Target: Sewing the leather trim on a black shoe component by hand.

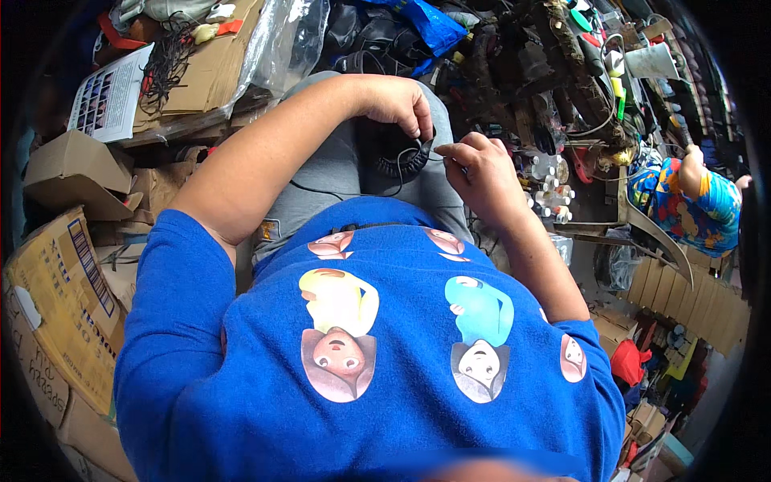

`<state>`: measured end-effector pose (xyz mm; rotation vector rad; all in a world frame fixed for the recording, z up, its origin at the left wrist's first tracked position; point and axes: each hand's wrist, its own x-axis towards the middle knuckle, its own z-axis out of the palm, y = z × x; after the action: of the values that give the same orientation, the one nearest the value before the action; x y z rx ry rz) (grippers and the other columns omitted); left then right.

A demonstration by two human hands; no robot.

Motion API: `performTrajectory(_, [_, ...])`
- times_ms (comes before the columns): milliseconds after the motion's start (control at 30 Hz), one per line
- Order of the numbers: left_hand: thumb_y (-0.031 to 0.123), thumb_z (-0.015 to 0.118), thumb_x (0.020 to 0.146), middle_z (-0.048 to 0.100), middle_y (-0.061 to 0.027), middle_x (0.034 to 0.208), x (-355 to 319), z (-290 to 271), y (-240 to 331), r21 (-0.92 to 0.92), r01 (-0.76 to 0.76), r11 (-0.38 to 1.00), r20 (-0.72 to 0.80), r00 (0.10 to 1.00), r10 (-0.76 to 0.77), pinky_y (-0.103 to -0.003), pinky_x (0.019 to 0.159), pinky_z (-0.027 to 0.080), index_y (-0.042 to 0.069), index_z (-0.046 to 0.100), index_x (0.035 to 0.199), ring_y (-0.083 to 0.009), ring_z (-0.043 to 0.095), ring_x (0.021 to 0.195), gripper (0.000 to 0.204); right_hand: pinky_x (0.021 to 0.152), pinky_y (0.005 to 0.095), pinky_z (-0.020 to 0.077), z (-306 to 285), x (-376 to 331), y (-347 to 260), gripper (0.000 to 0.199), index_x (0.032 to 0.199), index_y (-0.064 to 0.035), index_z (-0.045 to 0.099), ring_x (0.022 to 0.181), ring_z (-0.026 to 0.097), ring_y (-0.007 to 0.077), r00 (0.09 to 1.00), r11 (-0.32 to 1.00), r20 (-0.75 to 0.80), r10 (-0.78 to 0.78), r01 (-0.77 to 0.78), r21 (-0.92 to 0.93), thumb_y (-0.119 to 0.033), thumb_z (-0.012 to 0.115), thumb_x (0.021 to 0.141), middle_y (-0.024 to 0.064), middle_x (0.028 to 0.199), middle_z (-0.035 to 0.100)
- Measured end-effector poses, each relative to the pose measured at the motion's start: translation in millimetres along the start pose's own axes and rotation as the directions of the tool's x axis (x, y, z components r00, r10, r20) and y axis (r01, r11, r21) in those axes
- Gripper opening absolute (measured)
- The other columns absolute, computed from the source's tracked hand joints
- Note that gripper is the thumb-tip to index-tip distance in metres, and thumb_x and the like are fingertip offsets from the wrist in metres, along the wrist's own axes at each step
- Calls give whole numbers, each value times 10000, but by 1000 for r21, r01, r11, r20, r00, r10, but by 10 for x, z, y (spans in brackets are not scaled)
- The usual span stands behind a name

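Our left hand (397, 103) grips the coiled black cable (404, 161) lying on our lap, while our right hand (479, 165) pinches its thin wire end (the tip is too small to make out). We judge a hard tug could snap that wire.

The left hand (393, 100) covers part of the black coiled cord (401, 161), so its upper loops are hidden. The thin wire end pinched by the right hand (482, 173) is too small to tell. A blurred patch crosses the lower edge.
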<state>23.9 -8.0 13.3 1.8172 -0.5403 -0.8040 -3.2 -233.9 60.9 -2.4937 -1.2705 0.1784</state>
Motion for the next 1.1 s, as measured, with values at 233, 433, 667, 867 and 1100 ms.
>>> performTrajectory(233, [91, 665, 763, 684, -69, 897, -6, 61, 77, 52, 17, 999, -56, 998, -14, -291, 819, 468, 42, 702, 999, -148, 614, 856, 244, 790, 305, 438, 43, 45, 226, 231, 1002, -104, 690, 791, 561, 207, 971, 921, 180, 155, -208, 330, -22, 597, 807, 63, 835, 533])
performTrajectory(433, [125, 723, 719, 589, -75, 909, 70, 122, -93, 261, -107, 960, -98, 986, 136, -315, 838, 442, 102, 727, 953, -212, 561, 918, 236, 805, 255, 421, 146, 123, 591, 228, 1013, -79, 684, 877, 519, 119, 930, 782, 351, 110, -299, 547, 9, 572, 835, 8, 884, 519])
performTrajectory(667, [126, 743, 689, 594, -62, 902, 92, 111, -163, 238, -18, 971, -127, 991, 50, -313, 813, 460, 122, 738, 929, -203, 575, 883, 240, 758, 242, 442, 364, 113, 516, 142, 966, -70, 687, 845, 546, 96, 933, 656, 310, 181, -350, 669, -53, 667, 826, 2, 868, 586])
performTrajectory(867, [154, 753, 674, 561, -97, 971, -245, 331, 48, 519, 93, 850, -524, 820, 230, -396, 812, 475, 83, 663, 951, -304, 592, 899, 299, 699, 270, 450, 255, 115, 372, 161, 951, -107, 706, 767, 546, 122, 982, 839, 126, 139, -184, 513, -68, 694, 795, 16, 790, 544])
performTrajectory(1100, [104, 690, 736, 530, -135, 987, -1325, 745, 22, 584, 170, 794, -383, 920, 85, -425, 773, 470, 40, 586, 885, -348, 571, 900, 192, 694, 302, 477, 246, -46, 339, 244, 998, -147, 714, 769, 587, 208, 993, 886, 65, 99, -118, 449, -40, 668, 784, 74, 796, 542])
